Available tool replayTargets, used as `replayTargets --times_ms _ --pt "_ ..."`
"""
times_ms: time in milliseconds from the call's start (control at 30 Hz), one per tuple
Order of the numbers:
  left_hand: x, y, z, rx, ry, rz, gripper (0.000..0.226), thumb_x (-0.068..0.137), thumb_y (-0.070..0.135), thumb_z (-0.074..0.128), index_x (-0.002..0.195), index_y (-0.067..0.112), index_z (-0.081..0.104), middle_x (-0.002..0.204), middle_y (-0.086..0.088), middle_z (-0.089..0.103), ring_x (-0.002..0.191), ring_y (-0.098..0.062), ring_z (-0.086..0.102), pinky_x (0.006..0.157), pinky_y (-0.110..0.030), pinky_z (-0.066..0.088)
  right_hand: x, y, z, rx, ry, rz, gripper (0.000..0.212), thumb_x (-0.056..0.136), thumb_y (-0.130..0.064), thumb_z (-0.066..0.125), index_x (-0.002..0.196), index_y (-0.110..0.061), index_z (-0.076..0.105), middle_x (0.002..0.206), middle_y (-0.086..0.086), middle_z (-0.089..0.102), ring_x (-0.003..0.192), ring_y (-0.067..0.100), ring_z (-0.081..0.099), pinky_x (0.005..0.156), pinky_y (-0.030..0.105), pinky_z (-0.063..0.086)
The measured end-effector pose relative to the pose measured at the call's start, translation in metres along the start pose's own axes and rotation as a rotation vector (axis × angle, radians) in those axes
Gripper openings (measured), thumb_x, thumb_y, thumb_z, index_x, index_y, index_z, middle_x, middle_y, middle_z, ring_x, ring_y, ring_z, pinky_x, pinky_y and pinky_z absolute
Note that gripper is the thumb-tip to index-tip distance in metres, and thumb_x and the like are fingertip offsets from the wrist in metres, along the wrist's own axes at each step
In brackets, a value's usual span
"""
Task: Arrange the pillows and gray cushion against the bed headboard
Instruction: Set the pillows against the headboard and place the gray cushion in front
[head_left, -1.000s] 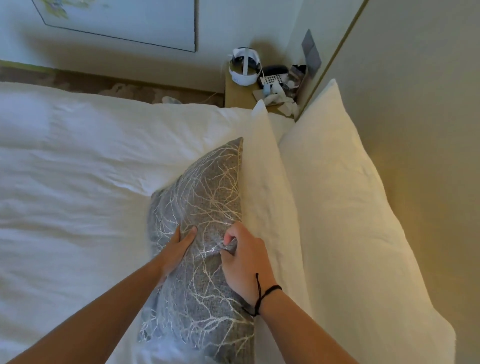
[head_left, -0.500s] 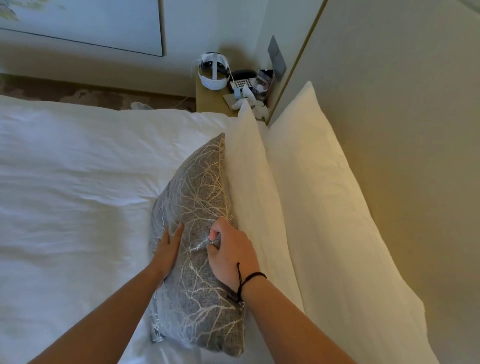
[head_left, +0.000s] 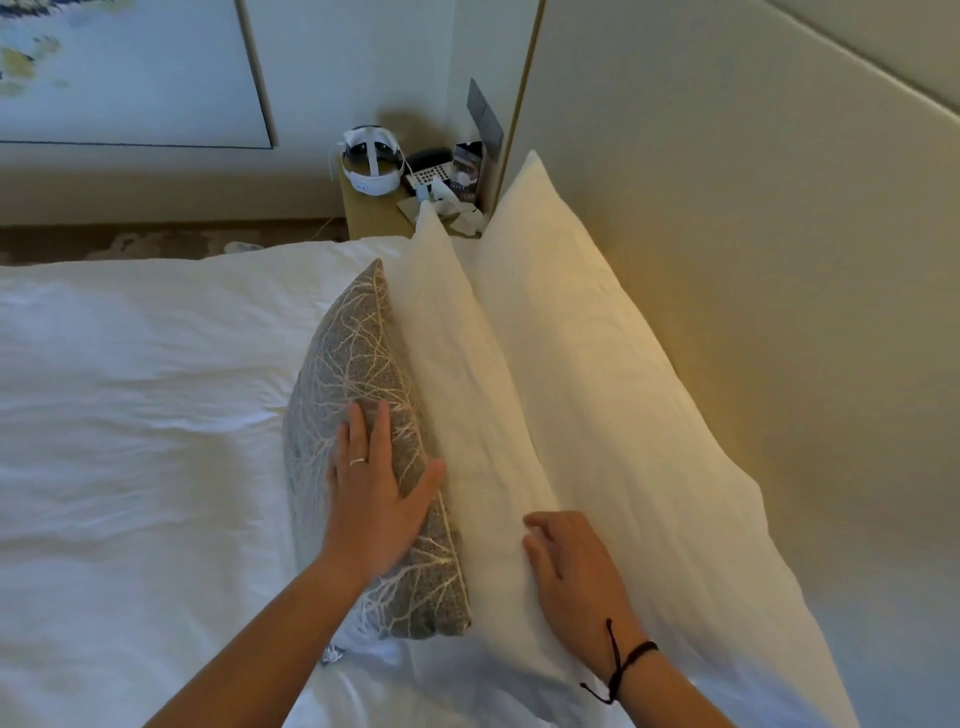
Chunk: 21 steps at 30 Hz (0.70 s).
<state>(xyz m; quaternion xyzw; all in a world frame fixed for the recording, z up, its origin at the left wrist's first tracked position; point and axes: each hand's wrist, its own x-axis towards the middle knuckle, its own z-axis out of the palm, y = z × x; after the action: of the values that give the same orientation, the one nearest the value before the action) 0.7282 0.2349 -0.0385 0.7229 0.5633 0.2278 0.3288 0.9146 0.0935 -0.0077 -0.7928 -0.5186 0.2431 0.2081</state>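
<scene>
Nearest you, your right hand (head_left: 574, 564) rests with loosely curled fingers on the near end of the front white pillow (head_left: 470, 415), its grip released and clasping nothing; a black cord (head_left: 621, 662) circles that wrist. Just left of that pillow, your left hand (head_left: 376, 493) lies flat and open on the gray cushion (head_left: 358, 374), palm pressing its face, thumb at its top seam. The cushion stands on edge on the bed (head_left: 130, 415), leaning against the front pillow. Behind that pillow, the back white pillow (head_left: 597, 374) leans on the headboard (head_left: 753, 234). Beyond the pillows' far end sits a cluttered nightstand (head_left: 374, 213).
</scene>
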Motion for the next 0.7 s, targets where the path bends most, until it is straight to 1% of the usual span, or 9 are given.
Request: replayTargets --times_ms 67,133,167,233,300,433,633,700 --pt "-0.009 0.010 0.003 0.088 -0.003 0.042 0.096 0.079 0.084 0.031 0.156 0.033 0.003 0.165 -0.003 -0.010 0.151 -0.024 -0.010 0.120 -0.057 0.008 -0.016 0.015 0.002 0.051 0.066 0.057 0.019 0.102 -0.029 0.045 0.110 -0.028 0.062 0.103 -0.013 0.057 0.097 0.007 0.052 0.084 0.021 0.038" --pt "-0.015 0.019 0.005 0.127 -0.024 0.058 0.091 0.078 0.083 0.029 0.154 0.036 0.012 0.165 -0.001 -0.009 0.151 -0.024 -0.012 0.119 -0.060 0.007 -0.024 0.023 0.001 0.088 0.108 0.123 0.019 0.102 -0.025 0.043 0.103 -0.031 0.061 0.100 -0.013 0.059 0.095 0.008 0.053 0.080 0.018 0.035" --pt "-0.016 0.023 0.005 0.144 -0.030 0.068 0.088 0.079 0.082 0.030 0.153 0.036 0.017 0.165 -0.001 -0.007 0.151 -0.024 -0.011 0.118 -0.061 0.007 -0.024 0.026 0.001 0.082 0.097 0.148 0.021 0.102 -0.023 0.041 0.104 -0.030 0.061 0.101 -0.013 0.060 0.096 0.009 0.054 0.079 0.017 0.034" --pt "-0.013 0.029 0.004 0.179 -0.032 0.079 0.080 0.082 0.079 0.035 0.149 0.037 0.027 0.166 -0.001 -0.002 0.151 -0.025 -0.009 0.117 -0.063 0.008 -0.017 0.027 0.000 0.009 0.034 0.154 0.027 0.102 -0.018 0.039 0.114 -0.024 0.062 0.108 -0.007 0.062 0.099 0.011 0.055 0.078 0.017 0.034" --pt "-0.007 0.032 0.000 0.202 -0.030 0.068 0.073 0.084 0.075 0.039 0.146 0.036 0.033 0.166 -0.001 0.003 0.151 -0.026 -0.005 0.117 -0.064 0.011 -0.004 0.020 -0.001 -0.060 -0.031 0.132 0.031 0.101 -0.013 0.037 0.123 -0.022 0.057 0.115 -0.002 0.060 0.100 0.014 0.056 0.078 0.019 0.035" --pt "0.007 0.030 -0.008 0.281 -0.023 0.050 0.072 0.086 0.073 0.041 0.146 0.034 0.033 0.165 -0.002 0.007 0.151 -0.028 0.000 0.117 -0.062 0.017 0.032 -0.008 -0.006 -0.058 -0.122 0.085 0.038 0.096 -0.008 0.041 0.130 -0.021 0.051 0.118 0.006 0.056 0.099 0.024 0.057 0.076 0.025 0.038" --pt "0.035 0.030 -0.020 0.395 -0.027 0.062 0.068 0.086 0.070 0.042 0.143 0.032 0.039 0.164 -0.004 0.012 0.151 -0.027 0.004 0.117 -0.060 0.018 0.076 -0.028 -0.011 -0.037 -0.240 0.080 0.047 0.091 -0.001 0.042 0.136 -0.016 0.043 0.121 0.014 0.053 0.100 0.030 0.053 0.076 0.031 0.039" --pt "0.044 0.027 -0.024 0.417 -0.038 0.090 0.064 0.088 0.067 0.044 0.142 0.033 0.041 0.164 -0.004 0.015 0.151 -0.026 0.004 0.118 -0.060 0.017 0.088 -0.032 -0.009 -0.019 -0.256 0.076 0.050 0.089 0.000 0.042 0.135 -0.018 0.042 0.118 0.014 0.054 0.095 0.029 0.054 0.074 0.032 0.040"
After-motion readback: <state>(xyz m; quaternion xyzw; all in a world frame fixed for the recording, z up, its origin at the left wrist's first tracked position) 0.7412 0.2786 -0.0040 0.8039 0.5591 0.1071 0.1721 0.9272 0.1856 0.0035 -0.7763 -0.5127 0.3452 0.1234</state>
